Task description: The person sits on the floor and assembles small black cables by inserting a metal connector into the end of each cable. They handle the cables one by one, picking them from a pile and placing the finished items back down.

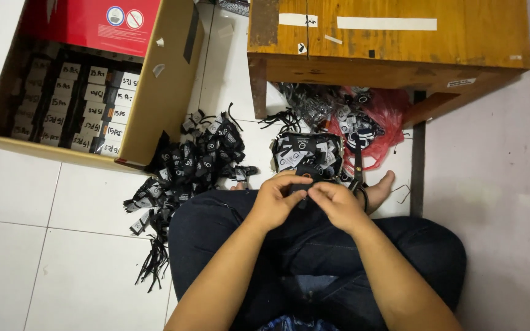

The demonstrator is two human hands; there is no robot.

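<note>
I sit cross-legged on a white tiled floor. My left hand (277, 200) and my right hand (337, 203) meet above my lap, both pinching a small black tag (305, 185) with a string between the fingertips. Just beyond my hands lies a clear bag of black tags (307, 153) with white marks. A loose heap of the same black tags (194, 162) with strings spreads over the floor to the left of my knee.
A large open cardboard box (161, 92) at the upper left holds rows of packed black bundles with white labels. A wooden table (387, 43) stands ahead, with a red plastic bag (387, 116) of tags under it. My bare foot (380, 189) rests near the table leg.
</note>
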